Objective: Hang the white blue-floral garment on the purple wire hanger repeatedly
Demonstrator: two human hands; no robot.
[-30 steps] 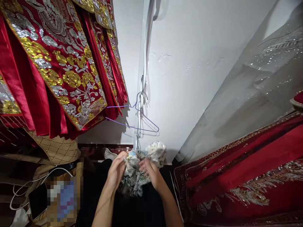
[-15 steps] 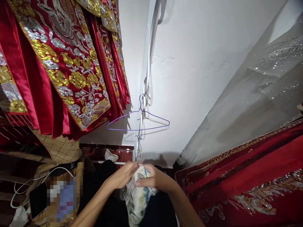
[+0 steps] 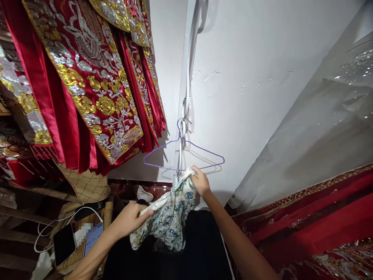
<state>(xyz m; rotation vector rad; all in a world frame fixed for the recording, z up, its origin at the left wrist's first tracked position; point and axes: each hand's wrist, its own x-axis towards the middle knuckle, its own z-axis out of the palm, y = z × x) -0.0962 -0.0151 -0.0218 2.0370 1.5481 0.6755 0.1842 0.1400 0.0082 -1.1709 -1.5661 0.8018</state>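
Observation:
A crumpled cloth (image 3: 171, 216), white with a blue, green and yellow floral print, is stretched between my two hands above my lap. My right hand (image 3: 200, 181) pinches its upper right end, close under the bottom bar of a purple wire hanger (image 3: 159, 149). Lower down, my left hand (image 3: 132, 218) grips the cloth's left edge with thumb on top. The hanger hangs by its hook from a ring on a white metal strip (image 3: 189, 50) at the wall. Whether the cloth touches the hanger I cannot tell. What kind of garment the cloth is does not show.
Red garments with gold and silver embroidery (image 3: 105, 105) hang at the left. A sheer white sparkling fabric (image 3: 305, 128) and red cloth (image 3: 320, 217) fill the right. At lower left, a black phone (image 3: 64, 244), another lit phone (image 3: 93, 238) and a white cable (image 3: 39, 237) lie on a wooden seat.
My right hand has risen toward the hanger with one end of the cloth. My left hand has moved left and the bunched cloth is spread out between them.

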